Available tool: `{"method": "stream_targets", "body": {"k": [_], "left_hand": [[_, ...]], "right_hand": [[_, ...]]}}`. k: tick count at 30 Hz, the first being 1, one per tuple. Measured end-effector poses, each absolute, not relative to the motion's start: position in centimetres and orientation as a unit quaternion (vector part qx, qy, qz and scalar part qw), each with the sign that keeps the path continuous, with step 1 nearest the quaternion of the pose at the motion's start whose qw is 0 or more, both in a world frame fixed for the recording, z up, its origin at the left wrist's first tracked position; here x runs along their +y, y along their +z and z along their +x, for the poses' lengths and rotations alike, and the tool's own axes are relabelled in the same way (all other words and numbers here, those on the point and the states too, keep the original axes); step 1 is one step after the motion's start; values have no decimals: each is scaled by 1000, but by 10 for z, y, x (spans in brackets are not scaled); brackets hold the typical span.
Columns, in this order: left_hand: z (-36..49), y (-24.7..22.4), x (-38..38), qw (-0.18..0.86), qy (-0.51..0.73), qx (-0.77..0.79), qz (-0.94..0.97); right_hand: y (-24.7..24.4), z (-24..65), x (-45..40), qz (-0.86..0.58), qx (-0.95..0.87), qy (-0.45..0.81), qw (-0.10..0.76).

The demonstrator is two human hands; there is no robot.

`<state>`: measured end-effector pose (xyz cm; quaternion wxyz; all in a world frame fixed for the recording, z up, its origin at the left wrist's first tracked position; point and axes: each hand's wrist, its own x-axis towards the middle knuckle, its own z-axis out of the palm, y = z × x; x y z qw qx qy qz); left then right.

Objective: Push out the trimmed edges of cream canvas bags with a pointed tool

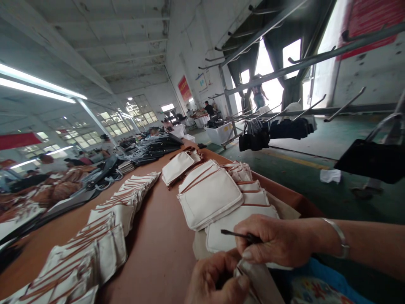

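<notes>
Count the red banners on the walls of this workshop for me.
3: a banner high at the upper right, a banner far down the room, and a banner at the left beside the windows. Others may be out of view.

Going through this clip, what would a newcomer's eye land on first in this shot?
The long brown table running down the middle stands out, lined with rows of cream canvas pouches with brown trim. At the bottom, the right hand holds a small dark pointed tool over a piece of beige fabric held by the left hand. On the right, black bags hang from a metal rack.
</notes>
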<state>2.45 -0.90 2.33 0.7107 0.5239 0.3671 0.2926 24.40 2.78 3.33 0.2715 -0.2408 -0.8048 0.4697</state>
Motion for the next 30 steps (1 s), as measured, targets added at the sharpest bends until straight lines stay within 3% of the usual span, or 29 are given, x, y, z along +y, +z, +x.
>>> {"method": "stream_targets", "body": {"k": [13, 20, 25, 30], "left_hand": [[15, 9, -1, 693, 242, 408, 543], [28, 33, -2, 468, 222, 462, 719], [26, 25, -1, 369, 247, 430, 786], [22, 20, -3, 440, 268, 437, 738]], "right_hand": [[28, 243, 23, -300, -720, 571, 257], [32, 237, 17, -349, -738, 532, 227], [33, 231, 13, -387, -724, 520, 236], [32, 228, 12, -394, -693, 549, 252]]}}
